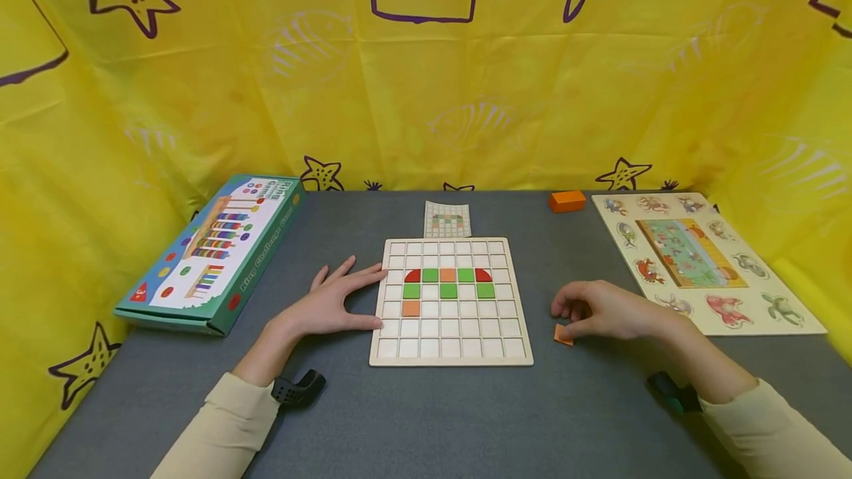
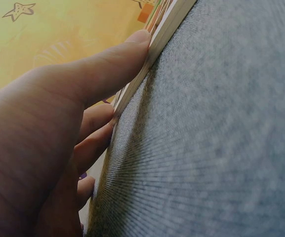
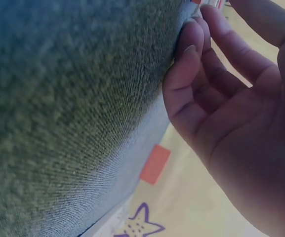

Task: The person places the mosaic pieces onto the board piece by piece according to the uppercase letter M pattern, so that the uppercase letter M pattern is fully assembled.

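A square wooden grid board [image 1: 451, 359] lies in the middle of the table. Red rounded corner tiles [image 1: 414, 276], several green square tiles [image 1: 449, 291] and two orange square tiles [image 1: 410, 308] sit in its cells. My left hand [image 1: 329, 304] is spread, its thumb and fingertips touching the board's left edge; the left wrist view shows the thumb [image 2: 127, 49] against that edge. Right of the board, my right hand [image 1: 606, 309] has curled fingers and pinches a small orange tile [image 1: 563, 336] low over the table. Part of that tile is hidden by the thumb.
A small pattern card [image 1: 447, 219] lies behind the board. To the left is a green game box [image 1: 220, 250]; to the right lies a wooden sea-animal puzzle [image 1: 765, 320]. An orange block [image 1: 567, 202] stands near the back edge, before a yellow curtain [image 1: 413, 94].
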The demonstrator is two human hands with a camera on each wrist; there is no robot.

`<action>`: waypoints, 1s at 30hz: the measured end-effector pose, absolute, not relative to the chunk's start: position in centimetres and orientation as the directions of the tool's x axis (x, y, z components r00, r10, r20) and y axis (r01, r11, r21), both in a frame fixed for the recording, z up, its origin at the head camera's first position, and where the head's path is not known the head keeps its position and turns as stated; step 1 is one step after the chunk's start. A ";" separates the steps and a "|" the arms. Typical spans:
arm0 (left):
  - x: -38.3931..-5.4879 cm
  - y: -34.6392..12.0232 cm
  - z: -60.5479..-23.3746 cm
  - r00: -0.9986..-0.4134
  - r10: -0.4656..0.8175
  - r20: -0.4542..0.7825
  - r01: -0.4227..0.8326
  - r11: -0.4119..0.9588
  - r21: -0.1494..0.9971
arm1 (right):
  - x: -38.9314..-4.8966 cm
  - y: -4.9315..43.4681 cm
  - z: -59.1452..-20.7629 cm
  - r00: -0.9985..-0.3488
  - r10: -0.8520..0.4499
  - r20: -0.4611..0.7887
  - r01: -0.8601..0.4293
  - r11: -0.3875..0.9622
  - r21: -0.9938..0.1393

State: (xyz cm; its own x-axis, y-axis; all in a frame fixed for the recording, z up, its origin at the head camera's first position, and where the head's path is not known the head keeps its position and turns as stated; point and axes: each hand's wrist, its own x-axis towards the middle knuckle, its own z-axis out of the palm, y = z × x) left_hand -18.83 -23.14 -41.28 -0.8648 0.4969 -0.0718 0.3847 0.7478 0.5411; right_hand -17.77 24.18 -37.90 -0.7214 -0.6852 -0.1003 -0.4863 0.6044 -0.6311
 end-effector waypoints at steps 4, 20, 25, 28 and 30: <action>-18.8 -23.2 -41.3 -0.866 0.495 -0.071 0.383 0.747 0.543 | -17.5 24.1 -38.1 -0.707 -0.704 -0.068 -0.528 0.590 -0.611; -18.8 -23.2 -41.1 -0.864 0.498 -0.075 0.383 0.747 0.544 | -17.5 23.6 -37.8 -0.691 -0.712 -0.124 -0.488 0.586 -0.647; -18.8 -23.2 -41.2 -0.863 0.498 -0.078 0.381 0.746 0.547 | -17.8 23.4 -37.7 -0.694 -0.709 -0.122 -0.493 0.592 -0.638; -18.8 -23.2 -41.2 -0.863 0.500 -0.076 0.382 0.744 0.548 | -18.1 23.2 -37.6 -0.692 -0.715 -0.106 -0.510 0.586 -0.630; -18.8 -23.2 -41.2 -0.863 0.500 -0.077 0.382 0.743 0.549 | -18.3 23.1 -37.5 -0.687 -0.719 -0.105 -0.512 0.582 -0.631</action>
